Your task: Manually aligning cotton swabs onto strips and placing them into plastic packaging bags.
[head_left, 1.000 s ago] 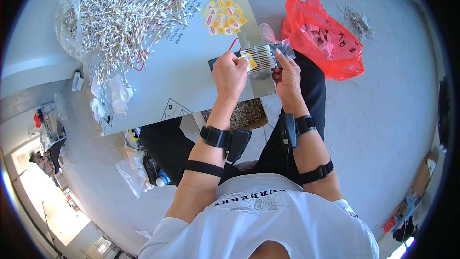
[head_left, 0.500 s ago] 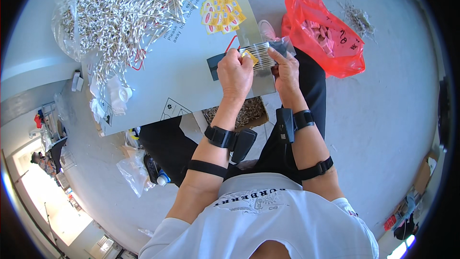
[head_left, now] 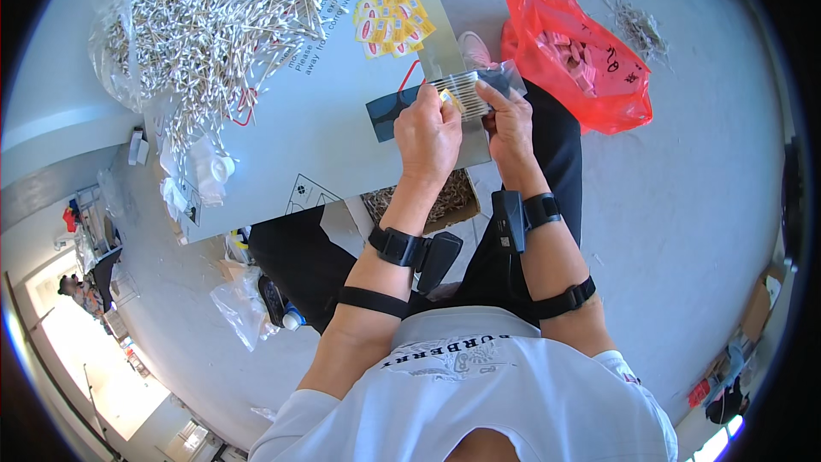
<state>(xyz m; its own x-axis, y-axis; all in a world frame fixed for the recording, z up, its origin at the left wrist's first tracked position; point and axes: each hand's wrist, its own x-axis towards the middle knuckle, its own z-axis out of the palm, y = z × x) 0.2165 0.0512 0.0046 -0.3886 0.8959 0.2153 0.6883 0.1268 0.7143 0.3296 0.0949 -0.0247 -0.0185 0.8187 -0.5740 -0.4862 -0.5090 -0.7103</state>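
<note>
Over the table's right edge, my right hand (head_left: 510, 124) is closed on a clear plastic bag with a row of white cotton swabs (head_left: 466, 85) in it, thumb on top. My left hand (head_left: 428, 137) is closed, pinching a small yellow printed card (head_left: 450, 100) against the swabs at the bag's left end. Whether the card is inside the bag or on top of it, I cannot tell. Beside my left hand a dark flat piece (head_left: 385, 116) lies on the table, with a thin red strip (head_left: 410, 74) above it.
Loose cotton swabs (head_left: 197, 26) heap on the grey table (head_left: 316, 133) at the far left. Several yellow cards (head_left: 395, 24) lie in a pile at the back. A red plastic bag (head_left: 624, 107) with pink packs stands on the right. Below the table edge is an open box (head_left: 457, 201).
My left hand has shifted slightly right, closer to the swabs, and less of the yellow card shows. The right hand stays in nearly the same place.
</note>
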